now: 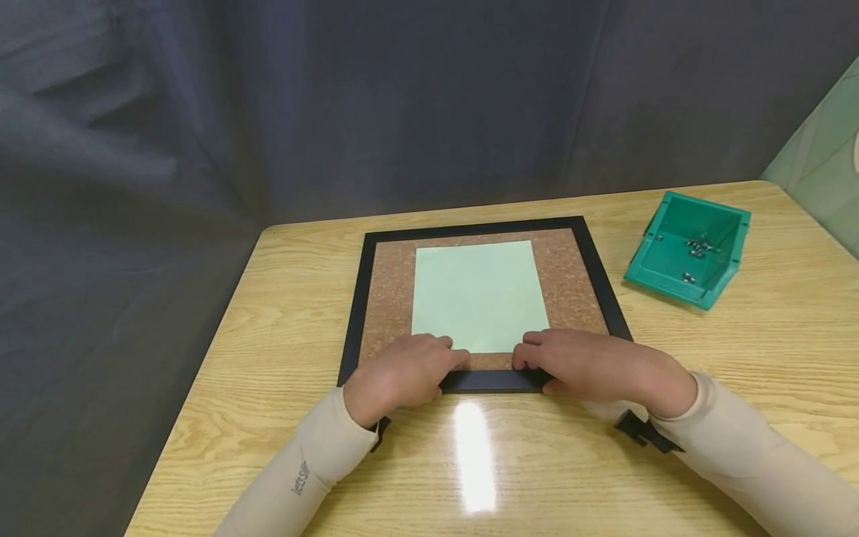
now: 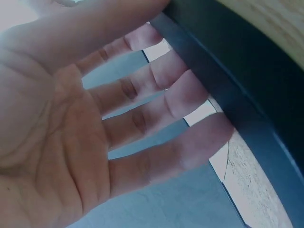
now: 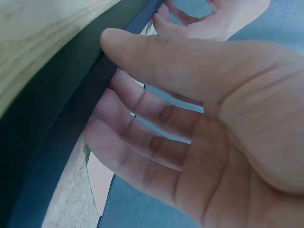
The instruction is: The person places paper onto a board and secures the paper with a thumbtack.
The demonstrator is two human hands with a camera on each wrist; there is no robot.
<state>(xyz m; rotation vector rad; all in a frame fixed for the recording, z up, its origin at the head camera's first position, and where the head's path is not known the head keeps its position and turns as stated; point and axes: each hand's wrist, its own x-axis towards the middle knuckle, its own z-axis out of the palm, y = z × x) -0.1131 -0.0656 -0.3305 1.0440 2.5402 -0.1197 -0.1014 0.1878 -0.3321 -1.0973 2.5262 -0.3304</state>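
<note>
Clearly, the head view puts the framed corkboard (image 1: 570, 276) on the table (image 1: 282, 335), stretching away from the left hand (image 1: 409, 367) and right hand (image 1: 593, 363), both at its crosswise front bar (image 1: 496, 382). Left wrist view: thumb (image 2: 114, 21) and fingers (image 2: 180, 152) grip that bar. Right wrist view: likewise gripping.

From above, the head view looks down; close wrist views face the fingers (image 2: 142, 164), sharing the frame (image 1: 493, 381).
</note>
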